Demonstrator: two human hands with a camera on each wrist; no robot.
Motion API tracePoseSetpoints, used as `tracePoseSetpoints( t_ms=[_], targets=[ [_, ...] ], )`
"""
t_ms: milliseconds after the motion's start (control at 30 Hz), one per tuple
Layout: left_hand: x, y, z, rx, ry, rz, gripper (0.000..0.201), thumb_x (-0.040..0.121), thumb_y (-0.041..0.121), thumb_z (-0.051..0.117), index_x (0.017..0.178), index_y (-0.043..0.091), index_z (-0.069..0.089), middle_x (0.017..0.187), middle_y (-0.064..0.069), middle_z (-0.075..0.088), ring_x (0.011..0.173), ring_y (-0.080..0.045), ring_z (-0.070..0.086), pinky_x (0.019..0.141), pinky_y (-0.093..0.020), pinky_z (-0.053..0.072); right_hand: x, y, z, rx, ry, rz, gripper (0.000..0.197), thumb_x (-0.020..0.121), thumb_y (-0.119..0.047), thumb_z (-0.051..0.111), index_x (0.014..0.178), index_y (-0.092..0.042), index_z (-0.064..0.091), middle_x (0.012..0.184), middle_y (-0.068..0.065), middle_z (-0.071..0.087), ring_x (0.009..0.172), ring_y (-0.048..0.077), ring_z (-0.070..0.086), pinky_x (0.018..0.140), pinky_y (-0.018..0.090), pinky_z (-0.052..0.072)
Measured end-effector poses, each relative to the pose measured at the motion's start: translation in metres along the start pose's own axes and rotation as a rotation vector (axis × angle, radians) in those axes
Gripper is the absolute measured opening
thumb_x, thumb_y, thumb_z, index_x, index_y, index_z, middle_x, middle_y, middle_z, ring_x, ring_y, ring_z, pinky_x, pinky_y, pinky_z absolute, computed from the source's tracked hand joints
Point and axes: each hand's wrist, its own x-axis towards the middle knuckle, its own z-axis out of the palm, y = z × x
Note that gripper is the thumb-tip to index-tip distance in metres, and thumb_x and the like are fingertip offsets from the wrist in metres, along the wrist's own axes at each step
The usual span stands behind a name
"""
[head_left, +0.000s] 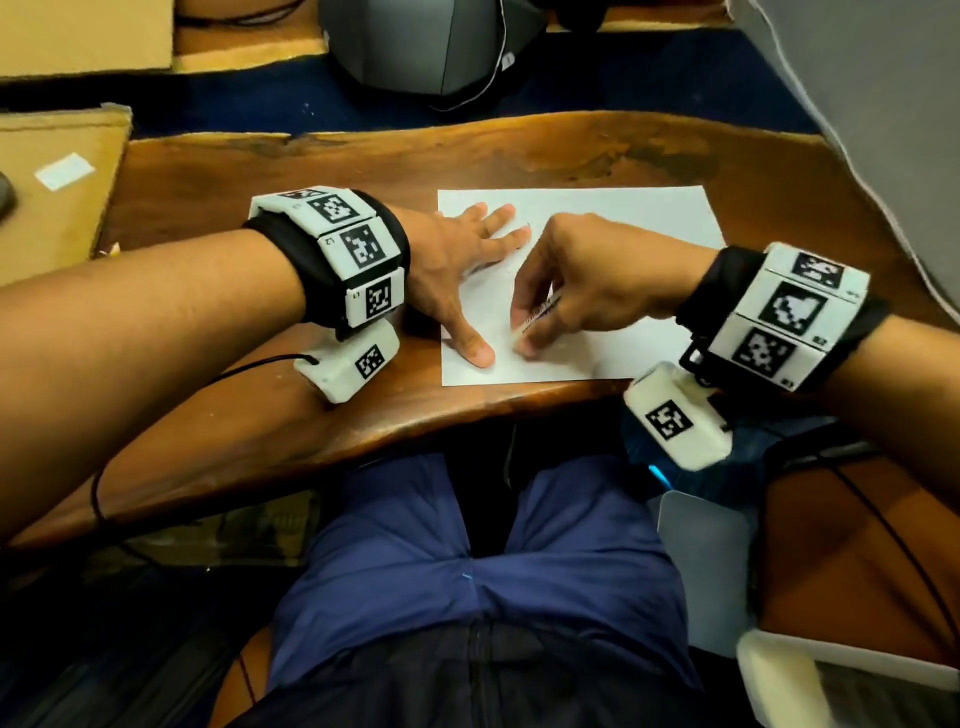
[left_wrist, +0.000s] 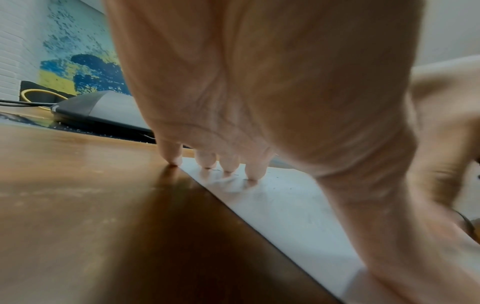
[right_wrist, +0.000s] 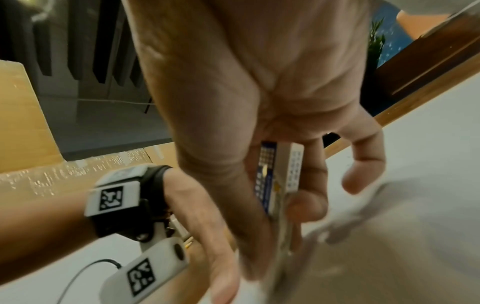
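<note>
A white sheet of paper (head_left: 613, 218) lies on the wooden table (head_left: 311, 171). My left hand (head_left: 467, 270) lies flat on the sheet's left part, fingers spread and straight; in the left wrist view its fingertips (left_wrist: 228, 166) press the paper (left_wrist: 285, 205) near its edge. My right hand (head_left: 561, 291) pinches a white and blue pen (head_left: 540, 310) with thumb and fingers, its tip down on the paper near my left thumb. The right wrist view shows the pen (right_wrist: 272, 181) between the curled fingers, with the tip blurred.
A cardboard box (head_left: 57, 182) stands at the table's left end. A grey and black bag (head_left: 431, 47) lies on the blue floor beyond the far edge. A grey cushion (head_left: 872, 104) rises at the right. My lap sits under the near edge.
</note>
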Motion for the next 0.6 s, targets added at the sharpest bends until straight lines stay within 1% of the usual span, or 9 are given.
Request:
tracePoseSetpoints(
  t_ms=[67,133,233,300,400,433,467,533,600],
  targets=[
    [0.0,0.001,0.0,0.009,-0.004,-0.003,0.138,0.056,0.077,0.072,0.153,0.037,-0.017,0.159,0.007,-0.032,0.148,-0.018,-0.023,0.122,-0.049,-0.002,0.002,-0.002,-0.002,0.021,-0.045,0.013,0.016,0.074,-0.032,0.089,0.086,-0.024,0.082,0.08,-0.01,0.076,0.072,0.01,0.066,0.062,0.017,0.046],
    [-0.003,0.003,-0.001,0.004,-0.004,-0.001,0.137,0.056,0.076,0.073,0.154,0.039,-0.015,0.159,0.006,-0.031,0.149,-0.019,-0.022,0.122,-0.048,-0.002,0.013,0.002,-0.007,0.103,0.07,0.051,0.017,0.074,-0.028,0.089,0.087,-0.021,0.082,0.08,-0.007,0.077,0.075,0.01,0.067,0.062,0.016,0.047],
    [-0.006,0.006,-0.002,-0.007,0.003,-0.01,0.13,0.062,0.069,0.076,0.154,0.042,-0.011,0.16,0.005,-0.029,0.15,-0.021,-0.017,0.12,-0.046,0.0,0.021,0.011,-0.009,0.093,0.265,0.071,0.019,0.073,-0.031,0.089,0.088,-0.021,0.083,0.084,-0.004,0.077,0.075,0.005,0.064,0.058,0.013,0.044],
    [-0.006,0.006,-0.003,0.006,0.014,-0.01,0.131,0.062,0.069,0.076,0.154,0.04,-0.013,0.16,0.005,-0.03,0.15,-0.021,-0.018,0.12,-0.045,-0.001,0.015,0.009,-0.008,0.08,0.175,0.04,0.018,0.073,-0.03,0.089,0.087,-0.022,0.082,0.083,-0.004,0.077,0.071,0.005,0.064,0.058,0.013,0.046],
    [-0.004,0.004,-0.001,0.012,0.014,-0.007,0.134,0.061,0.071,0.075,0.155,0.036,-0.014,0.159,0.006,-0.032,0.149,-0.02,-0.021,0.12,-0.044,-0.003,0.005,-0.002,-0.003,0.013,-0.094,0.022,0.018,0.073,-0.033,0.089,0.087,-0.024,0.081,0.08,-0.007,0.077,0.068,0.01,0.065,0.065,0.021,0.05],
    [-0.003,0.003,-0.001,0.012,0.01,-0.008,0.134,0.062,0.071,0.075,0.155,0.036,-0.014,0.159,0.006,-0.032,0.149,-0.02,-0.021,0.12,-0.044,-0.003,0.005,-0.003,-0.003,0.03,-0.112,0.024,0.018,0.073,-0.031,0.089,0.087,-0.024,0.082,0.08,-0.007,0.077,0.067,0.009,0.065,0.067,0.022,0.052],
    [-0.003,0.003,-0.001,0.008,0.006,-0.005,0.133,0.062,0.071,0.075,0.155,0.037,-0.013,0.159,0.006,-0.031,0.149,-0.02,-0.021,0.12,-0.045,-0.003,0.009,-0.003,-0.005,0.078,-0.082,0.035,0.017,0.073,-0.028,0.089,0.087,-0.022,0.082,0.08,-0.006,0.078,0.068,0.009,0.066,0.07,0.023,0.054],
    [-0.005,0.006,-0.001,-0.001,0.001,0.003,0.129,0.063,0.07,0.075,0.155,0.04,-0.01,0.16,0.005,-0.029,0.149,-0.021,-0.019,0.12,-0.047,-0.003,0.02,0.003,-0.008,0.174,0.085,0.071,0.017,0.073,-0.026,0.09,0.086,-0.02,0.083,0.08,-0.005,0.078,0.074,0.009,0.069,0.07,0.023,0.056],
    [-0.007,0.006,-0.002,-0.012,-0.003,-0.008,0.126,0.064,0.068,0.075,0.155,0.04,-0.007,0.161,0.004,-0.028,0.15,-0.022,-0.017,0.12,-0.047,-0.001,0.027,0.006,-0.009,0.167,0.246,0.071,0.017,0.072,-0.029,0.09,0.086,-0.02,0.083,0.082,-0.004,0.077,0.073,0.005,0.066,0.059,0.014,0.05]
  ],
)
